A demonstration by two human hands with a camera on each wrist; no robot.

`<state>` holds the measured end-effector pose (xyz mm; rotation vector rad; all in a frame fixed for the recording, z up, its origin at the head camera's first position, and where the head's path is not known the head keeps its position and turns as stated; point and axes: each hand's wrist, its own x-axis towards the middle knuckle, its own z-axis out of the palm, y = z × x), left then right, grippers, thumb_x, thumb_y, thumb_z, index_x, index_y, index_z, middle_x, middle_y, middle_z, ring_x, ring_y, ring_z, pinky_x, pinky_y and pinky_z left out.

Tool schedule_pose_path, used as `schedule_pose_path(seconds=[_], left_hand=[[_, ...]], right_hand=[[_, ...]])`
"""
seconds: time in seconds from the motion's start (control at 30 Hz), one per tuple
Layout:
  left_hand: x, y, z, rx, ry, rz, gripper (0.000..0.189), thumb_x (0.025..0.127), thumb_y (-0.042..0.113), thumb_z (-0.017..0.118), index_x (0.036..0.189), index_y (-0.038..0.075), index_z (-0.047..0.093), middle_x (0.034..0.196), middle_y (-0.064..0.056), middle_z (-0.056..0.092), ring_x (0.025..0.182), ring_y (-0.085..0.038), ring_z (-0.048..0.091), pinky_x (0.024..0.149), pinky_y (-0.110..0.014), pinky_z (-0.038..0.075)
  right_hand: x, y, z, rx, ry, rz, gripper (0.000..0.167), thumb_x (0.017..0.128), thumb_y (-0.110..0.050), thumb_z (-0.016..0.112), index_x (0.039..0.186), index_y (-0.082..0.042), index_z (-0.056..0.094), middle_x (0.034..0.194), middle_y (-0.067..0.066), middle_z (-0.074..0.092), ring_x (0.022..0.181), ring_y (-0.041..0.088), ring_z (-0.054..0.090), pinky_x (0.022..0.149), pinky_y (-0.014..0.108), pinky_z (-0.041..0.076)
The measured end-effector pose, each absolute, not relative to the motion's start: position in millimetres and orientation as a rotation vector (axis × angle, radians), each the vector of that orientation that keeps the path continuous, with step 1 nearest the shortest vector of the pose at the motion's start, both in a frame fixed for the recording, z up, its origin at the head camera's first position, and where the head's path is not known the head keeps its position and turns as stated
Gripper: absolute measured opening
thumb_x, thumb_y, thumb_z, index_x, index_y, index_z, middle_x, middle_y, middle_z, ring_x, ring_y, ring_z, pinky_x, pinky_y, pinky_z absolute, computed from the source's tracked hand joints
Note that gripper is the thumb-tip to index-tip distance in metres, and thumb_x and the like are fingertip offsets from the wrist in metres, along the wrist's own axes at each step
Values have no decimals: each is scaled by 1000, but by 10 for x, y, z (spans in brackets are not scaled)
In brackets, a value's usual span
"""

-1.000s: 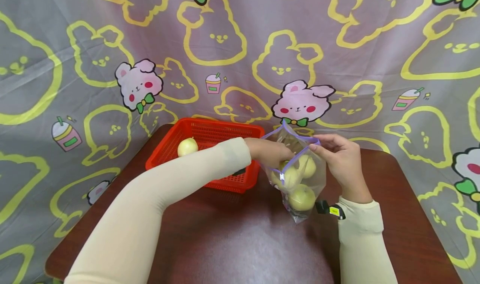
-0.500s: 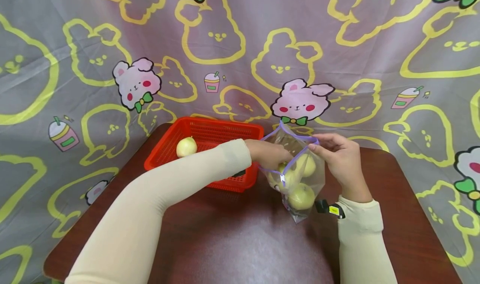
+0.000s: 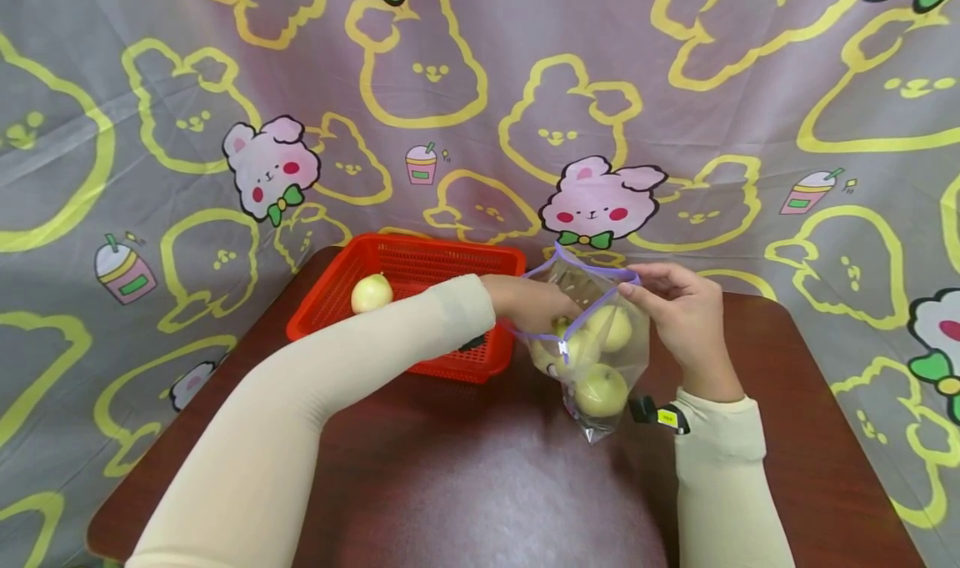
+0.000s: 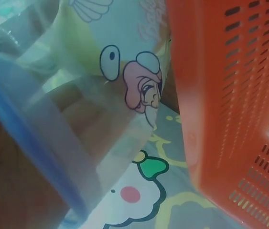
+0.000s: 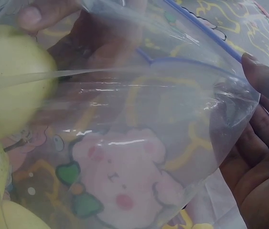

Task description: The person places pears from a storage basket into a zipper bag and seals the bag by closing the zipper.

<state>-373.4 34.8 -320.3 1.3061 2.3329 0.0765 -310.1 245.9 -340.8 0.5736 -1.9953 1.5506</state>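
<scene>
A backdrop cloth [image 3: 450, 147] printed with cartoon rabbits hangs behind your red-brown tabletop [image 3: 480, 485]. Near the tabletop's far left corner sits a red basket [image 3: 480, 256] with one pale fruit [image 3: 371, 294] in its left part; your left sleeve [image 3: 390, 334] crosses in front and may hide more.

Just right of the basket, nearer the far edge than the near one, is your clear bag [image 3: 634, 364], mouth gaping upward. At least three fruit show through its wall: a low one [image 3: 602, 390] and two higher, side by side.

Your right hand [image 3: 686, 314] pinches the purple rim [image 3: 598, 309] at its right corner between thumb and fingers. Your left hand [image 3: 536, 303] reaches through the mouth to the upper fruit; its fingertips are covered, so I cannot tell whether it grips one or merely touches it.

You look to be at the loading step, settling fruit inside the bag. The next move likely calls for freeing your left hand without snagging the rim, then going for the basket's fruit. Hold firm on the right: the soft plastic could fold inward.
</scene>
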Motion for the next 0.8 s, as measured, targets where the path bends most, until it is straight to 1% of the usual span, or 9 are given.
schedule_pose_path(seconds=[0.1,0.2,0.3,0.4,0.5,0.6,0.67,0.73,0.8], left_hand=[[-3729,324,-3159,1285,2349,69,44,95,19,64,137,13,56,112,2,62,94,-11,55,85,-23,44],[-3717,290,-3102,1281,2363,55,45,97,19,59,141,14,52,127,3,59,103,-10,55,92,-23,42],[-3705,228,-3034,1282,2365,58,44,98,25,57,141,18,53,133,4,56,112,-10,54,96,-25,42],[-3703,132,-2952,1276,2375,102,40,99,28,57,138,20,56,134,3,57,116,-12,54,98,-28,42],[-3711,19,-2879,1230,2390,187,36,98,29,59,134,25,59,130,2,60,112,-11,56,94,-28,45],[-3722,-90,-2828,1199,2413,258,35,97,30,60,132,27,61,124,4,62,108,-7,56,90,-26,47],[-3726,-154,-2806,1186,2415,298,35,97,29,61,132,25,61,123,3,63,107,-7,58,87,-25,49],[-3729,-210,-2791,1179,2413,332,36,97,28,61,132,21,61,123,1,63,101,-8,62,84,-25,50],[-3733,-261,-2781,1186,2415,350,37,97,26,61,133,17,60,123,0,63,100,-7,63,83,-24,50]], right_hand=[[-3098,2459,-3409,560,-1990,1552,28,76,5,79,103,8,71,89,-2,72,76,8,67,66,18,51],[-3096,2463,-3407,550,-1992,1546,28,77,4,79,103,8,71,87,-4,72,74,9,66,64,18,50],[-3097,2466,-3406,551,-1991,1544,27,77,3,80,103,6,72,87,-4,72,73,10,66,64,18,50],[-3104,2469,-3405,553,-1990,1547,27,77,3,80,103,5,72,86,-5,71,74,9,66,64,18,50],[-3122,2473,-3416,557,-1990,1553,27,77,5,79,103,6,72,86,-7,71,73,8,65,63,18,50],[-3141,2478,-3427,558,-1992,1559,27,77,6,78,103,7,72,86,-7,71,73,8,66,63,17,50],[-3147,2481,-3431,559,-1989,1568,27,77,7,78,103,8,71,87,-6,71,74,8,66,63,18,50],[-3139,2479,-3423,561,-1985,1575,27,77,5,78,103,8,71,87,-4,72,74,8,66,64,18,50],[-3129,2482,-3418,563,-1984,1575,27,77,4,79,103,7,72,87,-3,72,74,9,66,64,18,50]])
